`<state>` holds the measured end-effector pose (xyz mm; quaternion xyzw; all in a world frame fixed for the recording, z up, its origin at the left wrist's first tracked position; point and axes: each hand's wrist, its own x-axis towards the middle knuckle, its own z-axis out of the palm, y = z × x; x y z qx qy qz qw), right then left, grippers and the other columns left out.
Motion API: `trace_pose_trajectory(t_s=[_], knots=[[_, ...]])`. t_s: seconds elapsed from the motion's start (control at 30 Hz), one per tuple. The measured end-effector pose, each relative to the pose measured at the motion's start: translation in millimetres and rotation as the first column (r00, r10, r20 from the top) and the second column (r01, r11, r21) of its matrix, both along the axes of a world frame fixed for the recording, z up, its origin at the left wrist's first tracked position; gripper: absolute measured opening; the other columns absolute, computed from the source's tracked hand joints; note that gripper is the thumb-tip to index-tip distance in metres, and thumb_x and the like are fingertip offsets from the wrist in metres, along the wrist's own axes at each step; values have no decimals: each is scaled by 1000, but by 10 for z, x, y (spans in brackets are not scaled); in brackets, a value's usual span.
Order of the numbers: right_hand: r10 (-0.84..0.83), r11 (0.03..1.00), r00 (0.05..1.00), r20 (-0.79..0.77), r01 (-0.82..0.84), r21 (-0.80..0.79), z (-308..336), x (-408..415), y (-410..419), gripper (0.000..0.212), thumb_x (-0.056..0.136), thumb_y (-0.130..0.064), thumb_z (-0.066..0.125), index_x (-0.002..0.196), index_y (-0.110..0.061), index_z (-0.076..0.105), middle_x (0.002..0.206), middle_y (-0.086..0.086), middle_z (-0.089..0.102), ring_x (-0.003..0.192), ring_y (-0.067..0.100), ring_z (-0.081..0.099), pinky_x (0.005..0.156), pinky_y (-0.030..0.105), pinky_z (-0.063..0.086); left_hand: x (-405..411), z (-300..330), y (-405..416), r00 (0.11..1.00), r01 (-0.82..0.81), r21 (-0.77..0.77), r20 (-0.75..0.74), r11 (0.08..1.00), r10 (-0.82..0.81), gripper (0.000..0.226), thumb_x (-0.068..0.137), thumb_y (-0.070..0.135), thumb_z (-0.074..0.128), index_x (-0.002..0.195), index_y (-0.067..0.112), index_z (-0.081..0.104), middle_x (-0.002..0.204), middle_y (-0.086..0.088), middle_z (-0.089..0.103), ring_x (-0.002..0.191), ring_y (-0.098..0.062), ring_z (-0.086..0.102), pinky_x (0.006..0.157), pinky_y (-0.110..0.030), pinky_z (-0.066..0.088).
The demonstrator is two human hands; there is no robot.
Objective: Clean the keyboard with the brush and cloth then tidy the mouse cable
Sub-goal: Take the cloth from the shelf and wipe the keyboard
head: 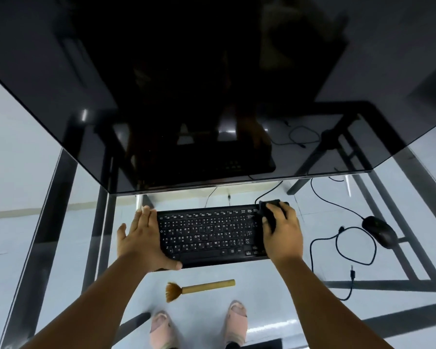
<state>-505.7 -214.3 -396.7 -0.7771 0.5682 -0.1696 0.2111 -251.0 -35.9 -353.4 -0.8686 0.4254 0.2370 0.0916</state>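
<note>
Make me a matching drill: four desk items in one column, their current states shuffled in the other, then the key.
Items
1. brush
2. cloth
3. mouse
4. keyboard

States
A. steadied at its left edge by the left hand
B. lying untouched right of the keyboard, cable loose
C. gripped by the right hand on the keyboard's right end
D. lying free on the glass desk, near side of the keyboard

Pairs: 1-D, 2-C, 3-B, 4-A
</note>
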Motion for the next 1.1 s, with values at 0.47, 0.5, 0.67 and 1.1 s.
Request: trace_pose_trajectory(t_s=[0.47, 0.5, 0.67, 1.1], knots=[[19, 996, 999, 37, -16, -86, -81, -416, -339, 43, 87, -15, 68, 129, -13, 61, 128, 10, 60, 112, 32, 58, 97, 39, 49, -660, -125, -536, 966, 259, -65, 26, 964, -258, 145, 54, 73, 74, 152, 20, -20, 161, 3, -20, 149, -16, -12, 119, -44, -6], [-29, 998, 998, 52, 32, -55, -76, -388, -377, 43, 88, -16, 66, 131, -13, 59, 129, 11, 59, 112, 33, 57, 96, 40, 48, -666, -124, -541, 966, 257, -67, 30, 964, -256, 145, 53, 73, 74, 152, 21, -19, 161, 3, -18, 149, -15, -10, 119, -44, -6], [190, 980, 981, 49, -187, -62, -43, -194, -346, 49, 84, -12, 68, 132, -18, 59, 135, 5, 57, 116, 28, 55, 102, 37, 46, -669, -121, -566, 973, 232, -85, 22, 969, -231, 147, 49, 72, 77, 153, 21, -13, 162, 4, -12, 150, -15, -5, 121, -43, -2], [351, 936, 935, 59, -347, -69, -31, -315, -59, 57, 74, 1, 69, 125, -26, 64, 134, -1, 58, 103, 25, 55, 95, 35, 48, -668, -119, -514, 979, 203, -114, -6, 973, -205, 146, 51, 72, 77, 152, 27, -17, 161, 9, -19, 149, -10, -10, 120, -44, -5]])
